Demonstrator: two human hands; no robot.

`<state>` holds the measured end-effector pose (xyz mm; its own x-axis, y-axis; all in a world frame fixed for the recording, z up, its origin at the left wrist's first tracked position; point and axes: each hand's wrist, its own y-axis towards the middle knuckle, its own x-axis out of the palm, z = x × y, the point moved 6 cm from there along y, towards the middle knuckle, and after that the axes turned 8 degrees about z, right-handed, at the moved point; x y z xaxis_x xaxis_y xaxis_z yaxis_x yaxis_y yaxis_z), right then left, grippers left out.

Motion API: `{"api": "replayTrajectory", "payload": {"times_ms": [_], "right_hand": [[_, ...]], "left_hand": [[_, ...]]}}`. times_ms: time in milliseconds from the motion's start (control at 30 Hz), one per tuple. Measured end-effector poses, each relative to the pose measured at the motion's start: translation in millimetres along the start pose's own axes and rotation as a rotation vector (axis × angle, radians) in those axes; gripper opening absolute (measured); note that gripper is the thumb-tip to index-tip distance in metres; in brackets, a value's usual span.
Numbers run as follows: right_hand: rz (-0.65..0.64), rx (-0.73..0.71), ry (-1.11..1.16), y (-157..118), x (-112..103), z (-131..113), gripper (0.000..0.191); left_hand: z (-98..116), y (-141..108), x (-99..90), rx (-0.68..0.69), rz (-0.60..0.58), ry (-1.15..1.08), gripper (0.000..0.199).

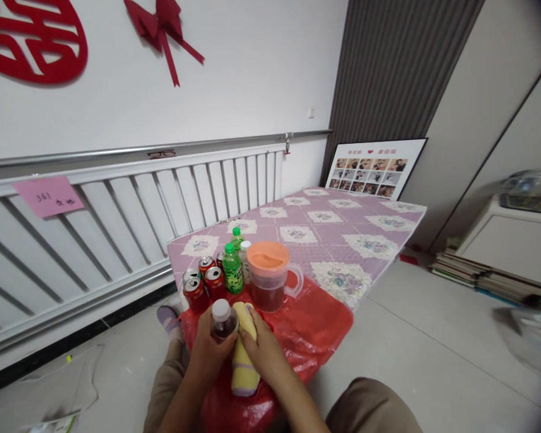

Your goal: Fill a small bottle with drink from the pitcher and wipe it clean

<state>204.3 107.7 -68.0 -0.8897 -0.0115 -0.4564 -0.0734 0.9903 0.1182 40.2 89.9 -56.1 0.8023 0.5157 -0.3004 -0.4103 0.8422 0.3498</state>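
Observation:
My left hand is wrapped round a bottle with a pale cap and dark contents, upright over the red plastic sheet. My right hand grips a folded yellow cloth and presses it near the bottle's side. Behind my hands stands a clear pitcher with an orange lid and dark contents. Two green-capped bottles, one of them in front, and a white-capped bottle are left of the pitcher. Several red cans stand farther left.
A table with a purple flowered cloth stretches back to the right. Along the wall runs a white radiator with a pink note. A photo board leans behind the table. My knees are beside the near end.

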Motion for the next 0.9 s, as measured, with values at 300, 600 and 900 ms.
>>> {"api": "replayTrajectory", "payload": {"times_ms": [300,600,900], "right_hand": [[0.062,-0.049,0.044,-15,-39,-15,0.065],[0.115,-0.185,-0.021,-28,-43,-44,0.065],[-0.001,-0.078,-0.200,-19,-28,-29,0.058]], "left_hand": [[16,-10,15.5,-0.017,-0.227,-0.146,0.068],[21,-12,12.4,-0.036,-0.358,-0.103,0.064],[-4,-11,9.4,-0.094,-0.387,-0.166,0.072]]}}
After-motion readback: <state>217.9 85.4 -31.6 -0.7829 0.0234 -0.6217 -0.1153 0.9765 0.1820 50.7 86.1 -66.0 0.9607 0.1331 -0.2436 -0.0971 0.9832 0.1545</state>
